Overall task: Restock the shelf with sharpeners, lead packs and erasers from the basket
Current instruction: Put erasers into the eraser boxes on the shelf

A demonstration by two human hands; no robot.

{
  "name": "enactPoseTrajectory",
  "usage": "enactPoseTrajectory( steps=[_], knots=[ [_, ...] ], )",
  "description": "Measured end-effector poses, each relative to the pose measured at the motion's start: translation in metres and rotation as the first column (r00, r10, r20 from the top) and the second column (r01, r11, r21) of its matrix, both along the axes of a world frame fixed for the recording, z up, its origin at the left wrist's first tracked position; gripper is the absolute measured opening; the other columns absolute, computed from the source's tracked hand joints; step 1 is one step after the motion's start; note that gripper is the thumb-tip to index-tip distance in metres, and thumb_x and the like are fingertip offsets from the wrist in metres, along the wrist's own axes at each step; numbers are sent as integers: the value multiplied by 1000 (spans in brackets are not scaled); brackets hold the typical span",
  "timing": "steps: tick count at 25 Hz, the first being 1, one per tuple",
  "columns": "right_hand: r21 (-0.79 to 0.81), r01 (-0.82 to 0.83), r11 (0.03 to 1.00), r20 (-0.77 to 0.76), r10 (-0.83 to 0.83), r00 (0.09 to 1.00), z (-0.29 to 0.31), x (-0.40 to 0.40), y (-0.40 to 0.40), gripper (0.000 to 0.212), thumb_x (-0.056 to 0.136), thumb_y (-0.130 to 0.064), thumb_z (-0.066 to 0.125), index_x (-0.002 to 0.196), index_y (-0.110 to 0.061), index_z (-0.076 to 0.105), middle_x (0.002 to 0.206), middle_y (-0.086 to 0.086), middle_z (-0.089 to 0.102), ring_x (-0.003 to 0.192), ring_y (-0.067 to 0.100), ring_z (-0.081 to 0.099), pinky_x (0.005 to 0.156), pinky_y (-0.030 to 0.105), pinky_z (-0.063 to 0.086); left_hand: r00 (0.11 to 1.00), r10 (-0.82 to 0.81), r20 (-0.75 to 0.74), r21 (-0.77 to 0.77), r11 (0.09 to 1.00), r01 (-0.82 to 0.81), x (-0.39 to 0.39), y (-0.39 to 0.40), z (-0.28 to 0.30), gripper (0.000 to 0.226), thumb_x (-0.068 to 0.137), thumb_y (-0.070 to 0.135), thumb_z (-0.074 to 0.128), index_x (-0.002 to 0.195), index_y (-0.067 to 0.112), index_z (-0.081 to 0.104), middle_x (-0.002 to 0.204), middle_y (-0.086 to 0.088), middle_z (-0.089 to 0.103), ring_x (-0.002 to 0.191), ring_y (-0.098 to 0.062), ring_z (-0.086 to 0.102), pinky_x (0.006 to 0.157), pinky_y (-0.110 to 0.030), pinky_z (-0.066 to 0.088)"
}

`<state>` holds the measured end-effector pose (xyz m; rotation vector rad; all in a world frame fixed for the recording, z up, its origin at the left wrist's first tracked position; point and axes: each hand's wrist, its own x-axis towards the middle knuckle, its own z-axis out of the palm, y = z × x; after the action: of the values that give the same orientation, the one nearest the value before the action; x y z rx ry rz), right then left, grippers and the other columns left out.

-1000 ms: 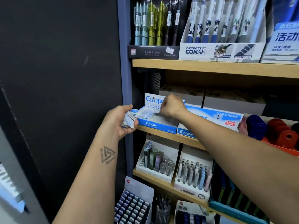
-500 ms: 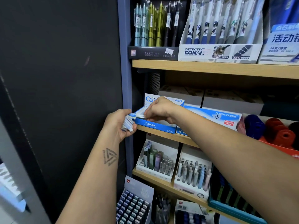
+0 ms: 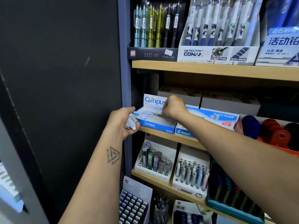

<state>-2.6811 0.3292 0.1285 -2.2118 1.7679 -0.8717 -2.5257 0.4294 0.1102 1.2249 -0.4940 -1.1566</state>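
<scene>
Left hand [image 3: 124, 121] grips a few erasers [image 3: 131, 122] just left of the Campus box [image 3: 156, 125]; right hand [image 3: 174, 107] hovers curled over its open tray, contents unclear, nearer the slot.

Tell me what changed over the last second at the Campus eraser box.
The right hand, which half a second ago had come forward low over the front left of the Campus box, has drawn back to the middle of the tray, fingers curled; whether it holds an eraser cannot be told. The left hand kept gripping its small stack of erasers beside the box. The box and the Pilot box stayed put.
</scene>
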Motion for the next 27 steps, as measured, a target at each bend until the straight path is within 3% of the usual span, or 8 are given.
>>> enactPoseTrajectory(
  steps=[3,8,13,16,18,20,22,27],
  knots=[
    [-48,6,999,-159,-14,987,-5,-6,-2,22,87,-9,65,109,-5,63,114,14,62,101,32,62,76,32,47,999,-34,-3,-2,999,33,-6,-1,-1,19,93,20,67,88,3,58,68,-13,63,50,-19,59,45,-25,50],
    [-116,-29,993,-254,-1,967,-9,6,-5,13,90,1,57,101,-5,61,113,19,62,99,35,63,76,33,47,997,-82,-16,-17,997,82,-13,-4,0,20,91,19,70,84,4,60,60,-12,65,42,-18,59,45,-24,50],
    [-140,-72,988,-332,22,943,-16,4,-6,21,90,1,54,108,-4,65,117,18,64,105,32,62,85,34,50,982,-183,-45,-10,983,183,-18,-6,-1,19,90,22,71,90,5,62,78,-14,65,54,-19,58,44,-23,50],
    [0,-219,976,127,217,968,-2,1,8,24,87,-3,61,103,-14,75,105,6,72,97,19,64,82,29,50,976,-213,-40,-1,977,213,-21,-8,0,23,90,26,70,95,5,62,82,-15,63,59,-20,57,43,-23,50],
    [128,-529,839,492,410,768,8,-7,27,16,88,-7,69,101,-13,77,99,3,76,90,12,66,74,26,52,977,-212,-34,-13,977,212,-23,-8,0,27,91,29,70,105,6,65,89,-15,63,60,-21,57,44,-24,50],
    [122,-622,773,395,537,745,12,-13,41,15,84,-14,78,99,-14,78,94,1,77,82,2,66,72,18,53,977,-213,-32,-23,977,212,-26,-7,0,30,92,31,69,111,8,65,90,-13,62,61,-21,56,44,-24,50],
    [50,-578,814,295,541,788,10,-14,41,16,82,-10,80,98,-8,78,87,3,75,71,0,63,69,13,50,974,-221,-47,-29,975,220,-30,-5,2,29,92,34,69,105,8,66,85,-12,61,60,-21,56,45,-24,51],
    [184,-531,827,734,243,634,11,-34,36,16,85,2,73,99,7,70,79,16,69,70,19,67,69,24,61,969,-222,-105,-18,975,222,-32,-4,9,26,95,30,60,99,5,66,86,-15,65,59,-22,59,45,-22,50]
  ],
)
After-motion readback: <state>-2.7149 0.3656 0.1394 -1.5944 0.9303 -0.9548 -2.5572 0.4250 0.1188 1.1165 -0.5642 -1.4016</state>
